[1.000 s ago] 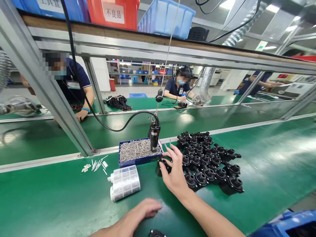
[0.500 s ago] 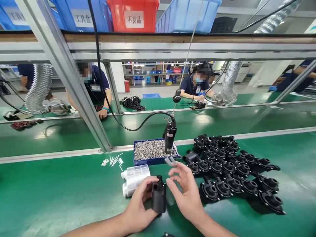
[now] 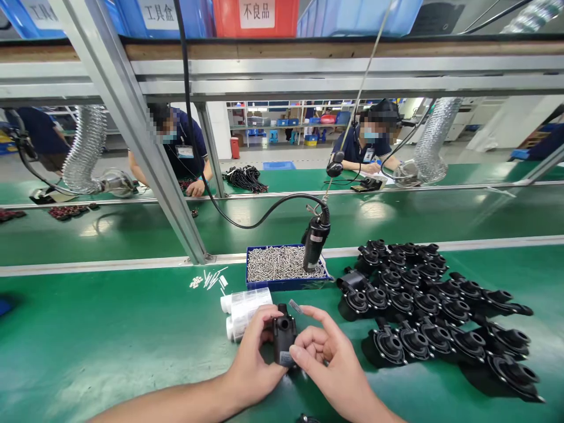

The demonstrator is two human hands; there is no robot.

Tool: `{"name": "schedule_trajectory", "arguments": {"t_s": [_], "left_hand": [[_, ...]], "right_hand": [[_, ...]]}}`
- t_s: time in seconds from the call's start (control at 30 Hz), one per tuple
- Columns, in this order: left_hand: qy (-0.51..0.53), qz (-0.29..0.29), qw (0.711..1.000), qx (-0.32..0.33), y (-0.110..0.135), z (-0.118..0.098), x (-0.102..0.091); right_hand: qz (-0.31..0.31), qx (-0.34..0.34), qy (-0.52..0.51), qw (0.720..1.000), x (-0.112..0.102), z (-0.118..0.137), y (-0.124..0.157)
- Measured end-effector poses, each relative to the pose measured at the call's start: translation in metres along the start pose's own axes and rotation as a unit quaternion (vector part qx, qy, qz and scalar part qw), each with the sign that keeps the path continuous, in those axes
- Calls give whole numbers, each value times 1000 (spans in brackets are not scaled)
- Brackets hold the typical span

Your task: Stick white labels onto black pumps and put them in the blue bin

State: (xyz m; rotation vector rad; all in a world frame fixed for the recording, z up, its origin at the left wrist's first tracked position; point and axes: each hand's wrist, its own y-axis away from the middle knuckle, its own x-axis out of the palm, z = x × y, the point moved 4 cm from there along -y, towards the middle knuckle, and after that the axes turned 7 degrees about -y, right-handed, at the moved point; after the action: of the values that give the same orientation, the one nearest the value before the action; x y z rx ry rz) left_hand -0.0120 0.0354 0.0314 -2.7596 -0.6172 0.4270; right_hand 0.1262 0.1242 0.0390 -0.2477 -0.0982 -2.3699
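My left hand [image 3: 253, 364] is wrapped round a small black plastic pump body [image 3: 284, 335], which stands upright with a round port facing me. A small grey label [image 3: 286, 358] lies on its lower front. My right hand [image 3: 332, 361] is beside it, thumb tip at that label's edge and the other fingers partly curled. A second small label [image 3: 295, 306] clings to the tip of my raised right index finger. Just behind my left hand lie two white rolls of labels [image 3: 247, 308].
Many black pump housings [image 3: 414, 341] fill the right side of the green bench [image 3: 110, 329]. A blue tray [image 3: 273, 286] of screws stands behind the rolls, with a hanging electric screwdriver [image 3: 315, 244] over it. White bits [image 3: 214, 278] lie left. Two co-workers sit opposite.
My right thumb has come in against the pump body, and a label now shows on its front. The view has shifted, so the scene sits further right.
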Motion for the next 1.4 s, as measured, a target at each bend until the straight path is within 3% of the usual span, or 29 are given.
{"name": "schedule_trajectory", "arguments": {"t_s": [0.17, 0.37, 0.63, 0.73, 0.83, 0.93, 1.0, 1.1, 1.27, 1.4], "left_hand": [[1, -1, 1000, 3, -1, -1, 1], [-5, 7, 1000, 7, -1, -1, 1], [-5, 9, 1000, 9, 1, 4, 1], [0, 11, 1000, 14, 2, 4, 1], [4, 10, 1000, 13, 3, 2, 1], [14, 13, 1000, -4, 3, 1, 2], [24, 14, 999, -16, 4, 0, 3], [36, 18, 999, -23, 4, 0, 4], [52, 31, 998, -24, 4, -1, 5], [50, 25, 998, -16, 3, 1, 5]], "right_hand": [[-27, 6, 20, 999, 2, 9, 3], [-30, -10, 32, 999, -1, 1, 1], [-10, -109, 135, 985, -6, -5, 2], [10, -211, 209, 955, -2, 6, 5], [29, -323, 306, 895, 4, 22, 11], [24, -363, 356, 861, 8, 31, 16], [19, -350, 348, 870, 8, 31, 17], [14, -304, 298, 905, 7, 25, 16], [9, -104, 83, 991, -3, 15, 5], [38, 12, 11, 999, -6, 14, 0]]}}
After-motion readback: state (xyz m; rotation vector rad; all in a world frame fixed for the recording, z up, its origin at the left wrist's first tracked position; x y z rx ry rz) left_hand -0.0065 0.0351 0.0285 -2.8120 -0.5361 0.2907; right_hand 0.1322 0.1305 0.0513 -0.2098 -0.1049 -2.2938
